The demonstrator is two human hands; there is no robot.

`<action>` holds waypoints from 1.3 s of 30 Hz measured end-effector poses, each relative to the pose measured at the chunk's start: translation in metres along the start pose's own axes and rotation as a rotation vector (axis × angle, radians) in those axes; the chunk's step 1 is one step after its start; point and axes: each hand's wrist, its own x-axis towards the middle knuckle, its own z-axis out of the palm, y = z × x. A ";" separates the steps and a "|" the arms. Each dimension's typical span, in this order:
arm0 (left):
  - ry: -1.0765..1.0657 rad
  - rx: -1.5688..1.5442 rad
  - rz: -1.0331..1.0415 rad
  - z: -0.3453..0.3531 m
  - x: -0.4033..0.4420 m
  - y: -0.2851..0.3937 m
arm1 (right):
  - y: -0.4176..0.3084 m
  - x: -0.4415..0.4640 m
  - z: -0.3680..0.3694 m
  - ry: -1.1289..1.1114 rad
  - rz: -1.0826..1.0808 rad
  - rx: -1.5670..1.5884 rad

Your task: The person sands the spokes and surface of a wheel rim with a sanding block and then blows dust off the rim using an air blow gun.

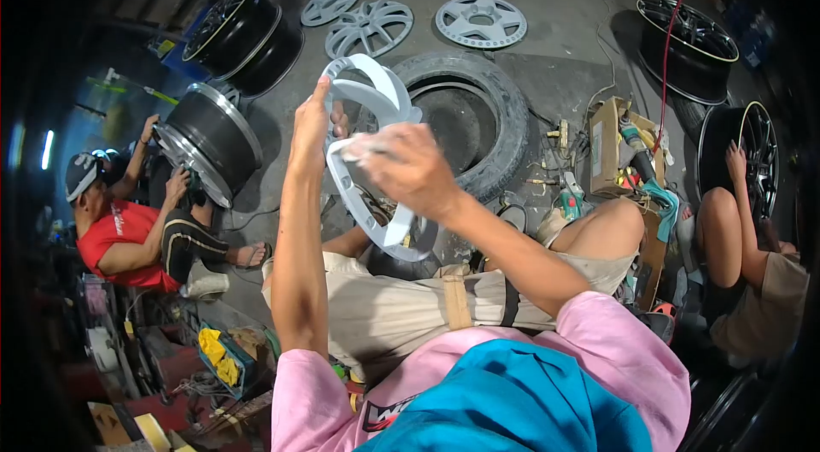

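A light grey spoked wheel cover point(397, 234) is tilted up in front of me, above my lap. My left hand point(314, 123) grips its rim at the left, thumb pointing up. Across its middle, my right hand point(408, 168) is closed and smeared by motion, its fingertips against a spoke. Something whitish shows at those fingertips, too blurred to name. Behind the cover a worn tyre point(512, 132) lies flat on the floor, partly hidden by the cover and my hands.
Three grey wheel covers, one five-spoked point(465, 29), lie beyond the tyre. At left a person in a red shirt point(128, 234) handles a wheel rim point(231, 132). A cardboard box point(606, 140) with tools stands right; another person's hand point(736, 163) touches a black rim. A red hose point(665, 80) hangs nearby.
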 end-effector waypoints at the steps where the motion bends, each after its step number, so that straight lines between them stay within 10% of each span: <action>1: -0.004 0.006 0.002 -0.001 0.001 0.000 | 0.012 -0.011 -0.008 -0.018 0.084 -0.022; 8: 0.007 0.048 0.010 -0.004 0.015 -0.004 | -0.009 0.013 0.008 -0.003 0.041 -0.095; 16: -0.003 0.042 -0.025 -0.016 0.008 0.000 | 0.056 -0.118 0.005 0.012 0.915 0.257; 39: 0.031 -0.011 -0.085 -0.050 0.040 -0.003 | 0.003 -0.138 0.010 -0.134 0.716 0.195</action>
